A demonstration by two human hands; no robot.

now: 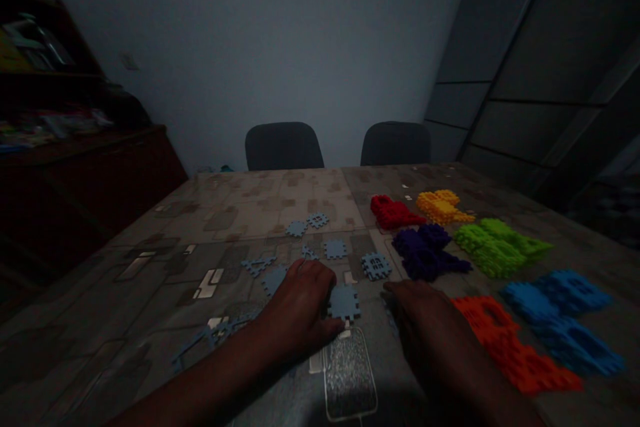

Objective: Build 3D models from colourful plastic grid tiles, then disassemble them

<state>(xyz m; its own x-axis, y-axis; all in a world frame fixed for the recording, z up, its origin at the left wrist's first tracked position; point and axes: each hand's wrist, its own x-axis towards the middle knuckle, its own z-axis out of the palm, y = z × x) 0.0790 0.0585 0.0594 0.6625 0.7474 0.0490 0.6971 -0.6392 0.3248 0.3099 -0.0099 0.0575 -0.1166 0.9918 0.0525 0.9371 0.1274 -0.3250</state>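
Both my hands rest palm down on the patterned table (240, 213) in dim light. My left hand (300, 303) lies flat with its fingers stretched over flat grey-blue interlocking puzzle tiles; one square tile (344, 301) sits right by its thumb. My right hand (425, 320) also lies flat, its fingers extended toward the purple pile, with nothing visibly gripped. Several more grey-blue tiles (335, 249) are scattered just beyond my fingertips.
Sorted piles of coloured tiles lie to the right: red (393, 212), yellow (443, 207), purple (427, 250), green (500, 245), blue (565, 317), orange (510, 347). Two dark chairs (284, 145) stand at the far edge. A dark cabinet (75, 167) is on the left, grey cupboards on the right.
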